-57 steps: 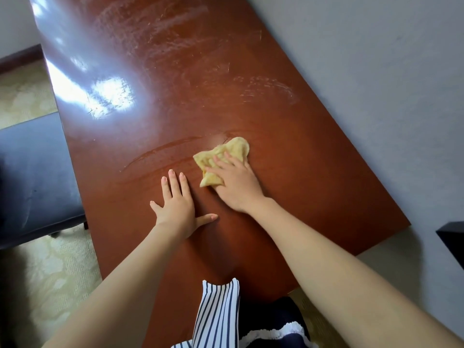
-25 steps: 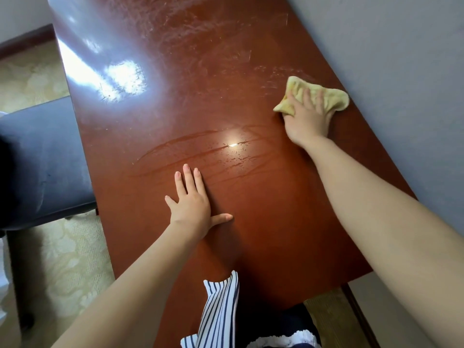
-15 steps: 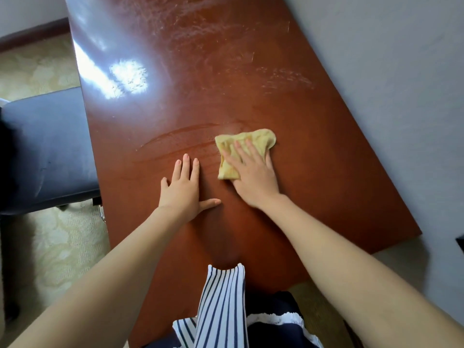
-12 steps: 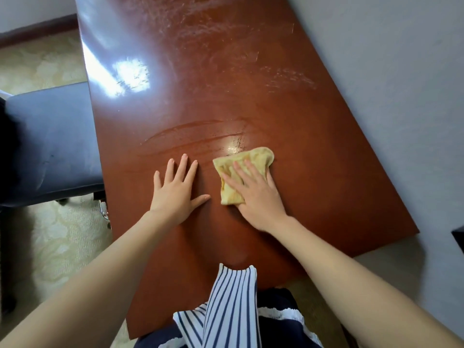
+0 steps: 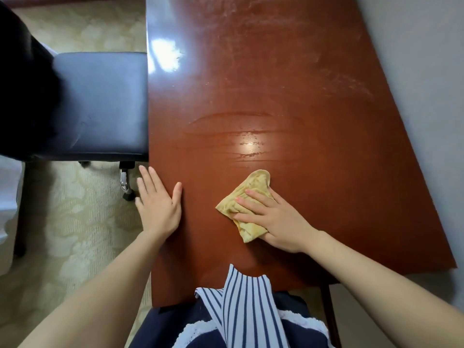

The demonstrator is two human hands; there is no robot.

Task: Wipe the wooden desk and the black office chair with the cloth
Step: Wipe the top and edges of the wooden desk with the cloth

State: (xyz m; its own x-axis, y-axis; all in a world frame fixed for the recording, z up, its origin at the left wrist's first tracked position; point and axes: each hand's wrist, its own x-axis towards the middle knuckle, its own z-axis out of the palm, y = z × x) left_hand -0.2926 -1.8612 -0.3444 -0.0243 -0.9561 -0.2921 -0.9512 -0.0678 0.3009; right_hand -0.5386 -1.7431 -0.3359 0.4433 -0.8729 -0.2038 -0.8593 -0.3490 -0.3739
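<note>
Room: pale patterned carpet (image 5: 75, 222) on the left, plain grey wall (image 5: 426, 71) on the right, seen from above.

Wooden desk (image 5: 288, 91): red-brown gloss top that fills the centre, with its long right side against the wall. The far half carries whitish, dusty-looking smears. The middle shows curved damp streaks (image 5: 241, 144) under a light reflection. Judged partly wiped, with the far half and the near strip left to do.

Black office chair (image 5: 100, 104): padded seat drawn up to the desk's left edge, one caster (image 5: 125, 182) visible below it. No wipe marks can be made out, so it is judged not yet started.

Left hand (image 5: 157, 204): released and flat, fingers straight. It rests on the desk's left edge with the fingertips overhanging, and holds nothing.

Right hand (image 5: 273, 217): flat, fingers spread and straight, pressing down on the cloth rather than clutching it.

Cloth (image 5: 253, 189): yellow and crumpled, lying on the near-centre of the desk just below the damp streaks, well apart from the left hand.

Overall: probably mid-desk stage, less than half of the task done.
</note>
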